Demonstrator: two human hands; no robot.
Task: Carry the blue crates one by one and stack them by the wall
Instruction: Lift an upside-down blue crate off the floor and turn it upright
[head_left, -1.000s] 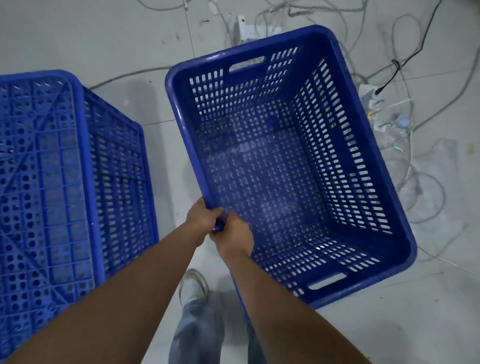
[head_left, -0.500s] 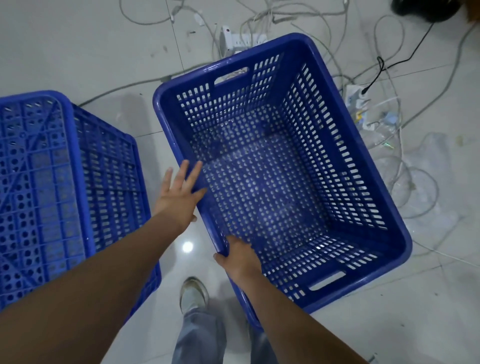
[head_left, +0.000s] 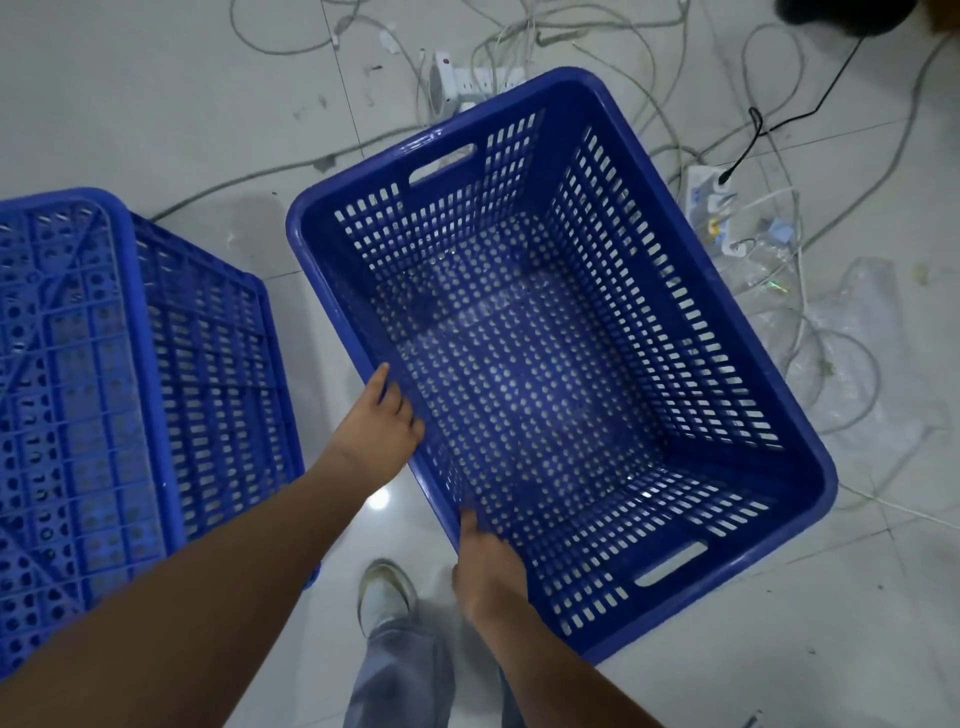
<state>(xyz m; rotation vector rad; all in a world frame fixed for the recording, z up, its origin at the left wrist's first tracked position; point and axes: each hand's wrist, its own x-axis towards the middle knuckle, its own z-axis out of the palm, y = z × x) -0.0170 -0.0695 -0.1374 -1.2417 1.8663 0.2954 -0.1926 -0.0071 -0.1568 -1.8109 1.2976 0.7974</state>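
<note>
Blue crate (head_left: 753, 395) open side up | left hand (head_left: 376, 431) grip clamped on rim | right hand (head_left: 485, 566) likewise

Single head-worn view, aimed steeply down and slightly forward at the tiled floor (head_left: 156, 104); open blue crate (head_left: 779, 415) is seen from directly above at arm's reach, filling mid-frame; wide-angle bend is noted toward the edges beyond the crate; no second view is provided.

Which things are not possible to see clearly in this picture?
- Left hand fingertips: hidden by the open crate rim, head view.
- Upturned crate: cut off by the left edge.
- Wall: out of view.
- Dark object: cut off by the top edge.
</note>
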